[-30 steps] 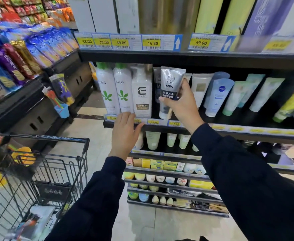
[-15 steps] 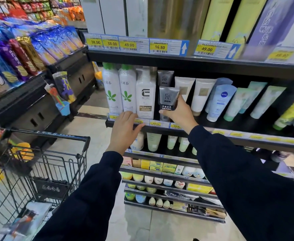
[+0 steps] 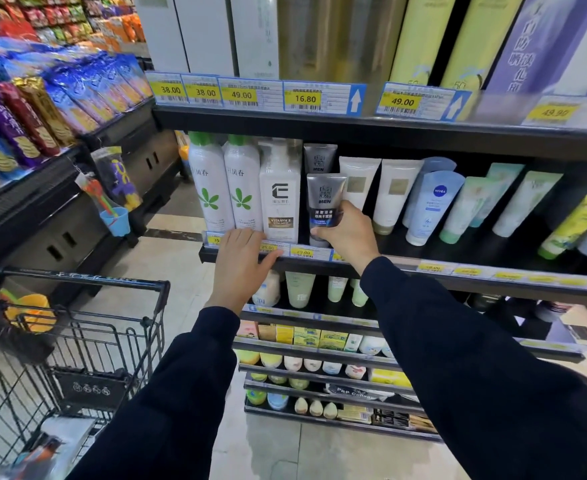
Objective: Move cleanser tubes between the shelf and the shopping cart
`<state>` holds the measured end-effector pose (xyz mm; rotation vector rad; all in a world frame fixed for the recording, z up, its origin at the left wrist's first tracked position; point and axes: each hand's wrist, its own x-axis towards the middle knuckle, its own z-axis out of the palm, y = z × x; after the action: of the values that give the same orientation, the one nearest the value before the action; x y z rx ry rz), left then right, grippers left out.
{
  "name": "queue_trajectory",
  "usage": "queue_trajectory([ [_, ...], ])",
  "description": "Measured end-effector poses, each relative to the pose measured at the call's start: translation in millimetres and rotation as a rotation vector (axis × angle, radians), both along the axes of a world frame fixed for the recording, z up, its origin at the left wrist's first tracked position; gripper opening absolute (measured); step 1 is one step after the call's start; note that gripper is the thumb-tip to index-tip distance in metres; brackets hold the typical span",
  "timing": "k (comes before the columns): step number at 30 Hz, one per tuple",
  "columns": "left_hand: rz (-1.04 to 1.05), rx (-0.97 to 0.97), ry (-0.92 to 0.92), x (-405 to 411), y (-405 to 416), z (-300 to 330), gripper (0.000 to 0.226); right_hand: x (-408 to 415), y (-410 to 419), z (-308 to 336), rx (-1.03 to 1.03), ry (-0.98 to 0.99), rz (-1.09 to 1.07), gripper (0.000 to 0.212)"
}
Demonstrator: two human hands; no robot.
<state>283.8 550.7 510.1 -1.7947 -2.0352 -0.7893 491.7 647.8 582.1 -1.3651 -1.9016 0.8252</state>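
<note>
A grey cleanser tube marked MEN [image 3: 324, 199] stands cap-down on the black shelf [image 3: 423, 263], in front of a second grey MEN tube [image 3: 319, 157]. My right hand [image 3: 349, 233] grips the front tube's lower part. My left hand [image 3: 240, 268] rests with straight fingers on the shelf's front edge, over the price tags. The wire shopping cart [image 3: 77, 341] stands at the lower left, well apart from both hands.
White bottles [image 3: 226, 188] stand left of the tube, white, blue and green tubes [image 3: 434, 202] to its right. The shelf above carries price tags [image 3: 306, 98] and tall boxes. Lower shelves hold small products. Snack bags [image 3: 42, 98] fill the left rack.
My right hand has brought the grey MEN tube down from mid-air onto the shelf, in front of the other grey tube. My left hand has stayed on the shelf edge.
</note>
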Motion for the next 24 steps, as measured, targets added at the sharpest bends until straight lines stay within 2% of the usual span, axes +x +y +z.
queue_trajectory([
  [14, 0.004, -0.002, -0.011, 1.7, -1.0, -0.8, 0.044, -21.4, 12.1, 0.1, 0.005, -0.050, -0.086, 0.036],
  [24, -0.005, 0.010, -0.023, 2.6, -2.9, 0.7, 0.041, -26.4, 13.9, 2.0, -0.004, -0.102, -0.083, 0.035],
])
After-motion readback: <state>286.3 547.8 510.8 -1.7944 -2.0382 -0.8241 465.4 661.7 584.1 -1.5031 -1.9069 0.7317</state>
